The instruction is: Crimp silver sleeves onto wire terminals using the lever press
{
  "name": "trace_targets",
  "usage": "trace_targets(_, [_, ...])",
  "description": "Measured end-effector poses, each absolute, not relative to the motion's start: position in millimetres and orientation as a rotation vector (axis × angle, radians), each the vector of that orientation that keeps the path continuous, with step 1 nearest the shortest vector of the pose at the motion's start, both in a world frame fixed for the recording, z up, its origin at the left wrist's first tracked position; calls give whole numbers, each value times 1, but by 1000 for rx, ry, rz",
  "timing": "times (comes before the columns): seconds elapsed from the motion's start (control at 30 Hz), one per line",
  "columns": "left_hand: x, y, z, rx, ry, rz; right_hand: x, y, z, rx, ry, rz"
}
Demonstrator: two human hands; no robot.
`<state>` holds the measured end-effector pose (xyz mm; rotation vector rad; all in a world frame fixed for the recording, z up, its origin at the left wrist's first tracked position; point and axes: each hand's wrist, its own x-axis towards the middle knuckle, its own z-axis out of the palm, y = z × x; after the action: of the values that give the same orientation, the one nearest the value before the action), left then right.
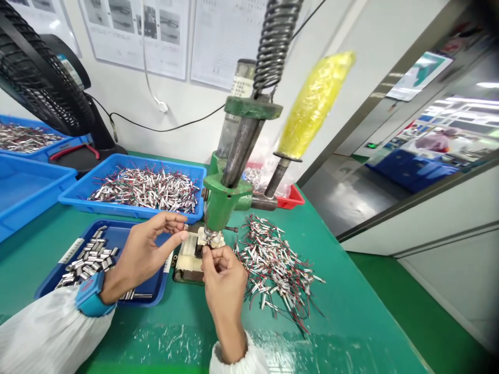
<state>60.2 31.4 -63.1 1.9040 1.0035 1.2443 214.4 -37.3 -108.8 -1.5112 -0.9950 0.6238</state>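
White left sleeve (42,332) was nearest. Left hand (146,252) was half-curled, small metal piece (186,227) loosely pinched, axis unreadable. Press fixture (203,237) sat just right of that piece; right hand (225,278) was nearer, fingers near-closed there, contents hidden.

Shows crinkled, glossy plastic film around the lever handle (317,104) at one o'clock, dull metal in the spring (275,49) at twelve, shiny metal on the cylinders (90,266), matt cloth on the left sleeve (42,332) at eight.
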Motion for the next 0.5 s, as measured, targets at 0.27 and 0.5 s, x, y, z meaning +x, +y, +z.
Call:
trace_targets(0.27, [72, 30, -61, 1884, 979, 1214, 215, -36, -110, -1528, -984, 598])
trace_targets(0.5, [85, 30, -59, 1820, 896, 1195, 215, -35, -111, -1522, -975, 629])
